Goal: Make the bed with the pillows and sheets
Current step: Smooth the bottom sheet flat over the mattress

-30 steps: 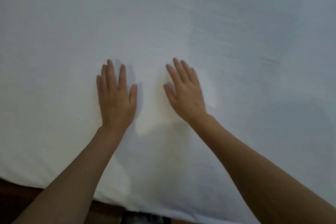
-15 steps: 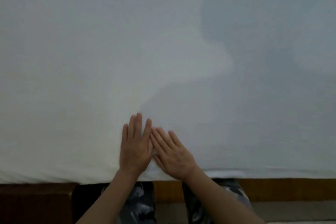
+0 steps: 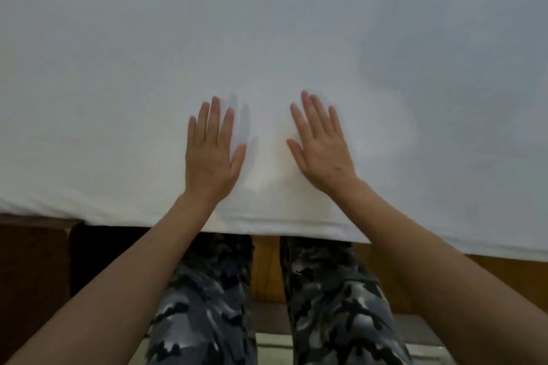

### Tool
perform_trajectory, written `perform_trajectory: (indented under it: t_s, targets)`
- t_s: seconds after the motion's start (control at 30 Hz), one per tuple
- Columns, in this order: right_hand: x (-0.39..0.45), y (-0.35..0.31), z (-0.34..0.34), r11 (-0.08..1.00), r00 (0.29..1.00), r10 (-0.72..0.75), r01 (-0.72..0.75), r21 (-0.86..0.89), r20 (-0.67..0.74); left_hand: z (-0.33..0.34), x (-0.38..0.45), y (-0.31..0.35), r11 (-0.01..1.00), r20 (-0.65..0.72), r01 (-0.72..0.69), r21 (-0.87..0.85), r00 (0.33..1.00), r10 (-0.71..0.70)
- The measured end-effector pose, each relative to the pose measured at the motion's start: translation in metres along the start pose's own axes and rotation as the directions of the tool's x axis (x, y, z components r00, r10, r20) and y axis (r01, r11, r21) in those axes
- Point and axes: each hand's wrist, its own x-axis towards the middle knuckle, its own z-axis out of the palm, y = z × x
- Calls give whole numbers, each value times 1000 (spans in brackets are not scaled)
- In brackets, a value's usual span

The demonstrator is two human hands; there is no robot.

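Observation:
A white sheet [image 3: 267,38] covers the bed and fills the upper two thirds of the view, smooth and flat, its hemmed edge hanging over the near side. My left hand [image 3: 210,154] lies palm down on the sheet near that edge, fingers straight and slightly spread. My right hand [image 3: 321,145] rests flat beside it, a hand's width to the right, fingers straight and angled a little leftward. Neither hand holds any cloth. No pillows are in view.
The wooden bed frame [image 3: 504,272] runs under the sheet's edge, with a dark wooden piece [image 3: 32,270] at the lower left. My legs in camouflage trousers [image 3: 213,305] stand against the bed over a pale floor [image 3: 272,350].
Both hands slid back toward the near edge and came together touching, then moved apart again and a little forward. The view tilted down, showing the bed frame and my legs.

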Motion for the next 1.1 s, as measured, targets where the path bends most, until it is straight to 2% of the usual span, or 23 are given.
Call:
perform_trajectory:
  t_s: [0.07,0.17,0.37,0.5,0.57,0.63,0.7,0.8,0.9,1.0,1.07,1.1]
  targets:
    - [5,28,-9,996,999,40,-43,-73,-29,3,20,19,1000,-12,14,-20,1000,-14]
    - [-16,42,2,986,995,93,-96,-135,-23,26,22,36,993,5,-118,-16,993,118]
    - [-135,-32,65,986,992,28,-7,-165,124,62,-86,30,977,108,-211,-20,971,212]
    - [-151,-77,75,994,989,-2,19,-111,145,50,-123,9,947,124,-310,-87,940,319]
    - [-135,-98,73,999,994,-31,35,-38,108,33,-122,-12,968,80,-220,-120,970,230]
    - [-105,-123,71,998,996,-69,69,-8,56,14,-114,-44,993,2,-14,-118,1000,15]
    - [-64,-150,72,997,997,-73,73,5,38,-3,-102,-89,974,-73,205,-92,974,-212]
    - [7,-191,84,996,996,-85,85,4,37,-24,-84,-163,887,-139,461,-13,878,-458]
    - [73,-230,103,992,990,-118,120,-31,74,-40,-67,-223,749,-216,661,-50,725,-654]
    - [117,-268,121,986,982,-153,160,-55,114,-46,-49,-254,637,-253,763,-114,597,-761]
    - [132,-294,133,979,968,-185,196,-49,169,-42,-46,-270,576,-221,807,-132,543,-810]
    - [134,-306,139,972,955,-218,231,-41,203,-39,-46,-279,524,-202,839,-148,493,-846]
